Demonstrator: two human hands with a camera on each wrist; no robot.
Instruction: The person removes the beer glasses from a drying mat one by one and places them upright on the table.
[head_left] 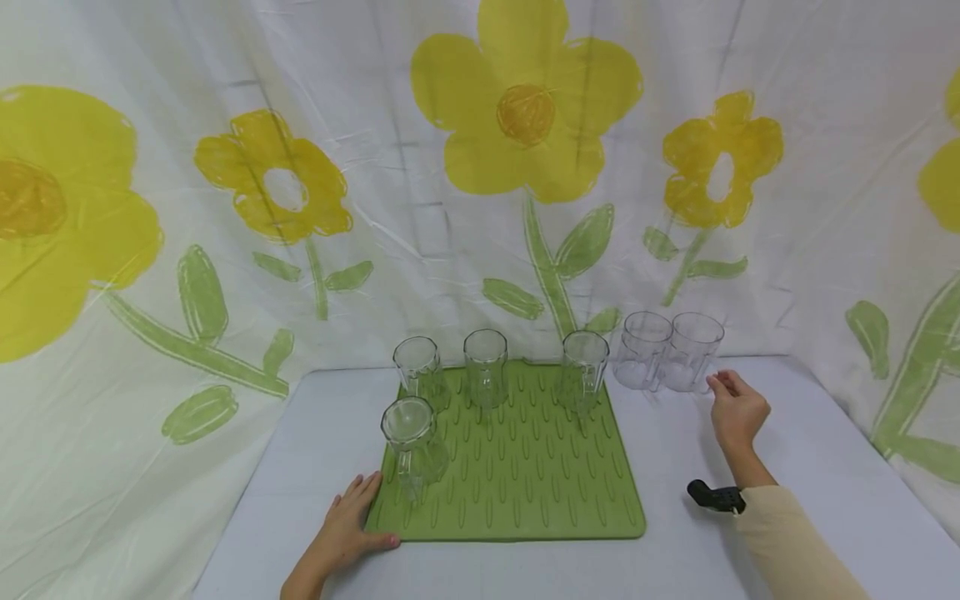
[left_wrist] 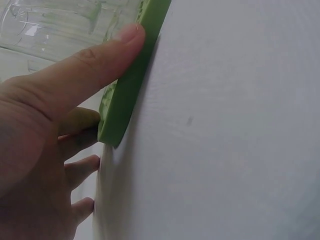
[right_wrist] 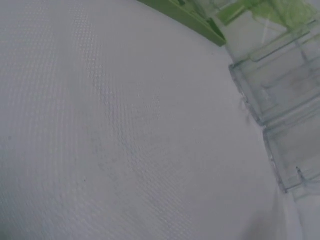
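Here, the far-right glass mug (head_left: pixel 692 354) stands right of the green mat (head_left: pixel 525 487), likely slippery and easy to break, probably best held by its handle (head_left: pixel 703 365); I can't tell if the right hand (head_left: pixel 738 410) pinches it, and the left hand (head_left: pixel 348 527) lies spread at the mat's corner.

On the drying mat (head_left: pixel 517 467), three glass mugs (head_left: pixel 486 367) line the far edge, a fourth mug (head_left: pixel 412 442) nearer at left. Two other mugs (head_left: pixel 643 354) sit side by side on the table (head_left: pixel 810 467), right of the mat — between it and the right hand (head_left: pixel 738 412).
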